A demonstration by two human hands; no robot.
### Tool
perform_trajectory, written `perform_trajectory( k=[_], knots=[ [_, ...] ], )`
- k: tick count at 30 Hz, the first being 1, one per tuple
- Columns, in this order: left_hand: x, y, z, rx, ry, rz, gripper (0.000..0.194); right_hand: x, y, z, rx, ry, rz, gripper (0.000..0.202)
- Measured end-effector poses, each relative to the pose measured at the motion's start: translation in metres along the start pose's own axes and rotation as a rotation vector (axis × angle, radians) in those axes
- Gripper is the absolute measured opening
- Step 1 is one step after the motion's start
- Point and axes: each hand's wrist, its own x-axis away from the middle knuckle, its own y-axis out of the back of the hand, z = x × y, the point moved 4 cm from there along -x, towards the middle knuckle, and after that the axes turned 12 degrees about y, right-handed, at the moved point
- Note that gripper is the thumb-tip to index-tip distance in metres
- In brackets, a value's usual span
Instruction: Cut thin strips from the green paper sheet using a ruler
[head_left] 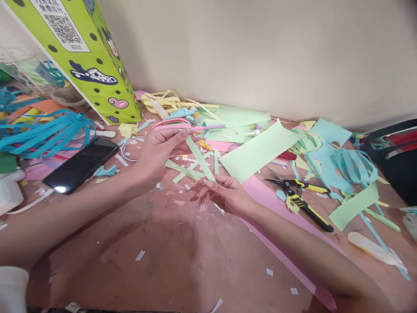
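A narrow light-green paper strip (199, 157) slants between my two hands above the table. My left hand (166, 141) pinches its upper end between thumb and fingers. At the lower end, my right hand (228, 191) grips the strip with thumb and forefinger. More pale-green strips (185, 169) lie crossed on the table just behind and between the hands. Beyond my right hand rests a wide light-green paper sheet (260, 152). Close behind my left hand is a looped pink paper piece (172, 124) near a pink and purple stick (210, 127).
Yellow-black pliers-like snips (299, 195) lie at right beside a long pink paper sheet (276, 226). At left are a black phone (81, 165), blue paper fringe (55, 134) and a tall green box (97, 65). Paper scraps and a glue-like bottle (371, 248) litter the brown table (156, 261).
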Motion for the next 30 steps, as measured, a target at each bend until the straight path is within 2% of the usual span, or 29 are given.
perform_trajectory(
  k=[6,13,24,30],
  knots=[
    [-0.0006,-0.0007,-0.0004,0.014,0.031,0.003,0.035,-0.0013,0.0007,-0.001,-0.018,0.019,-0.01,0.034],
    [-0.001,0.0016,-0.0006,-0.041,-0.001,-0.003,0.042,-0.0012,0.0,0.0001,-0.038,0.008,-0.011,0.033],
    [0.002,-0.0006,-0.0052,-0.116,-0.064,-0.053,0.04,-0.0009,0.0006,-0.0003,-0.011,0.007,-0.033,0.032],
    [0.0035,-0.0032,-0.0073,-0.11,-0.047,-0.044,0.038,-0.001,0.0005,-0.0005,-0.002,0.003,-0.03,0.034]
  ],
)
